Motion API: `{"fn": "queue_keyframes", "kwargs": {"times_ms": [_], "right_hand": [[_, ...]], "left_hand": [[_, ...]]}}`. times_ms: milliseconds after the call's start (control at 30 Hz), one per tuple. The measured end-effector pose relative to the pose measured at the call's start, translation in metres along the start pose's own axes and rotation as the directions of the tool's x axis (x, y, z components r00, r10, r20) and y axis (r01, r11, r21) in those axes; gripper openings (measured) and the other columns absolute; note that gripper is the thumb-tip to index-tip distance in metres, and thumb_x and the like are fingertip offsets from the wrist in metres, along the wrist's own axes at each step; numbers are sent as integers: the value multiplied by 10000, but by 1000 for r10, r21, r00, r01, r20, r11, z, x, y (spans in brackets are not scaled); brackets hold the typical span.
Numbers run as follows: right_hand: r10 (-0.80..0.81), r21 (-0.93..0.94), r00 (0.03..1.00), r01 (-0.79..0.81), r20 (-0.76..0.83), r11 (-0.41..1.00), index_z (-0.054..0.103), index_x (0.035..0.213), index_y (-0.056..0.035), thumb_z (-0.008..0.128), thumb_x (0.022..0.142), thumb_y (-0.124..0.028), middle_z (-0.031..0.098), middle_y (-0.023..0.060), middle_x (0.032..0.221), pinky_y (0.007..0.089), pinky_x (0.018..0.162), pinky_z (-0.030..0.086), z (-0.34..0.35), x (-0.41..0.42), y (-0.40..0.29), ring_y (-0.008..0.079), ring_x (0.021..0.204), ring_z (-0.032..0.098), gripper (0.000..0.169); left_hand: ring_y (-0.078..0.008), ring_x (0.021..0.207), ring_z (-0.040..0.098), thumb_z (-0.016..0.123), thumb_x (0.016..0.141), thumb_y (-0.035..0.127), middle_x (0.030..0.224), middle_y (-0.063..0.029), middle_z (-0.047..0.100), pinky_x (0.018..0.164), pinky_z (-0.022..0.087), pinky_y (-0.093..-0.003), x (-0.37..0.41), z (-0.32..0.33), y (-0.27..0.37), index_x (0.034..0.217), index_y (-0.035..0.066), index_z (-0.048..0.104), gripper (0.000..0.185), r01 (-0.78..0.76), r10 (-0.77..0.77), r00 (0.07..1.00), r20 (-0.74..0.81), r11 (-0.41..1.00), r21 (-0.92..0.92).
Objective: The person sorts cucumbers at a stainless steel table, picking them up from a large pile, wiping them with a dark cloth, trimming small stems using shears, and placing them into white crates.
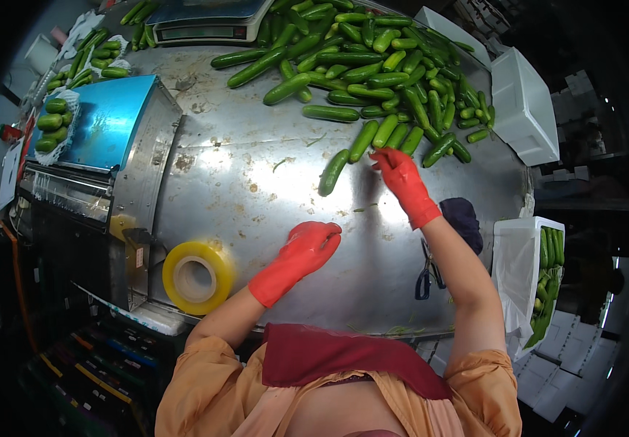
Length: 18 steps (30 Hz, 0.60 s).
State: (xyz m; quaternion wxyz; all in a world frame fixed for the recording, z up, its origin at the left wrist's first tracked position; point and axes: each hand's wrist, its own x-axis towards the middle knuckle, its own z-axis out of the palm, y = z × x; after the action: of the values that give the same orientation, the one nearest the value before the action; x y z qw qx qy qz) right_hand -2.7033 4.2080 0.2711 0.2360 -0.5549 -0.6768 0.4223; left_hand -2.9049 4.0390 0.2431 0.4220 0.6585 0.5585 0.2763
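Both my hands wear red rubber gloves. My right hand (pixel 402 183) reaches forward, its fingertips at the lower ends of several cucumbers lined up at the near edge of a large heap of cucumbers (pixel 369 71); whether it grips one, I cannot tell. One cucumber (pixel 333 172) lies slanted on the steel table (pixel 227 180), a little left of that hand. Nearer my body, my left hand (pixel 312 246) hovers over the table with its fingers curled together and no object visible in them.
At left stand a wrapping machine (pixel 93 125) bearing a netted pack of cucumbers (pixel 55 125) and a roll of clear yellowish tape (pixel 169 278). A scale (pixel 205 30) is at the back. Scissors (pixel 426 276), a dark cloth (pixel 463 224) and foam boxes (pixel 527 109) are at right.
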Motion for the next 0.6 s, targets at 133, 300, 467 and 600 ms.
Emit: {"fn": "queue_keyframes", "kwargs": {"times_ms": [133, 300, 467, 600], "right_hand": [[-382, -715, 909, 377, 164, 589, 486, 1356, -100, 541, 804, 45, 543, 146, 1333, 369, 947, 473, -50, 51, 24, 301, 1178, 559, 574], [-238, -852, 895, 436, 377, 289, 420, 1423, -143, 605, 701, 43, 418, 133, 1450, 409, 963, 481, -48, 77, 23, 352, 1292, 444, 768], [-85, -732, 841, 511, 535, 451, 533, 1322, -110, 709, 616, -50, 575, 144, 1205, 443, 836, 510, -60, 100, -8, 349, 1090, 568, 730], [-254, -669, 740, 672, 623, 317, 604, 1179, -84, 768, 582, -197, 632, 150, 1060, 435, 826, 495, -73, 105, 8, 345, 1030, 594, 629]], "left_hand": [[-258, 915, 618, 602, 898, 171, 969, -73, 680, 914, 434, -384, 4, 17, -14, 1067, 125, 666, 187, 31, -37, 997, -66, 996, -88], [-237, 945, 607, 613, 893, 165, 947, -46, 672, 927, 423, -369, 5, 11, -7, 1008, 133, 681, 138, -38, 36, 990, -137, 999, -12], [-264, 915, 614, 602, 888, 177, 912, -64, 679, 881, 448, -373, 8, 14, -8, 982, 128, 690, 138, 59, -56, 983, -175, 998, 11], [-253, 930, 622, 598, 892, 198, 923, -44, 688, 923, 430, -360, 11, 17, -11, 990, 141, 696, 149, 127, -140, 983, -117, 985, -114]]}}
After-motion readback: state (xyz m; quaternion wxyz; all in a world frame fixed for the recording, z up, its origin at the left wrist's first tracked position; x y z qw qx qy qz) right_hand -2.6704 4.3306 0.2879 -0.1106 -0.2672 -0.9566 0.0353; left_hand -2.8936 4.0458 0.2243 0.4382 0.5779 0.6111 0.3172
